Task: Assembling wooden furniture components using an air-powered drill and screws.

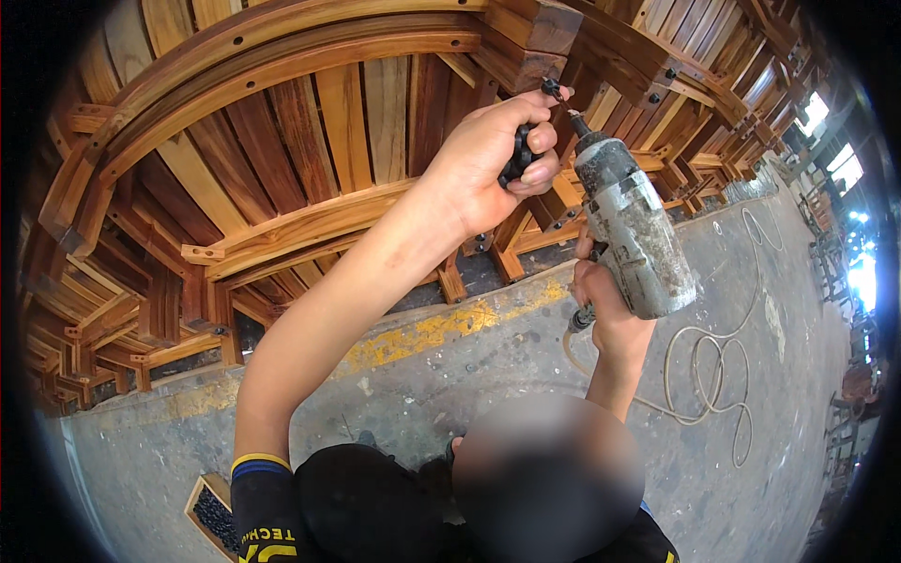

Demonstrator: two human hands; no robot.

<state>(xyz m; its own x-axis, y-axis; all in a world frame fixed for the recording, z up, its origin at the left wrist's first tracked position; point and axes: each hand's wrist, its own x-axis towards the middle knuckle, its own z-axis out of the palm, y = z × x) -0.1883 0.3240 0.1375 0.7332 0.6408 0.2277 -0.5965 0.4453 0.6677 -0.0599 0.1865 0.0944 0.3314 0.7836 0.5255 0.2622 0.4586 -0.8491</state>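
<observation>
My right hand (pixel 605 296) grips a worn grey air impact driver (pixel 638 225), its nose pointing up. The tip of the driver is close to the fingertips of my left hand (pixel 493 155). Thumb and forefinger there pinch a small black piece (pixel 552 86) with what looks like a screw, against or just beside the end of a wooden leg block (pixel 526 66). More black round pieces (pixel 519 157) are held in the curled fingers of the same hand. Whether the driver's tip touches the screw cannot be made out.
Slatted wooden furniture (pixel 310 122) with curved rails fills the upper part, with similar pieces beyond. A pale air hose (pixel 699 375) lies coiled on the grey concrete floor (pixel 422 375), which has a worn yellow stripe. A wooden box (pixel 199 497) of small black parts stands low left.
</observation>
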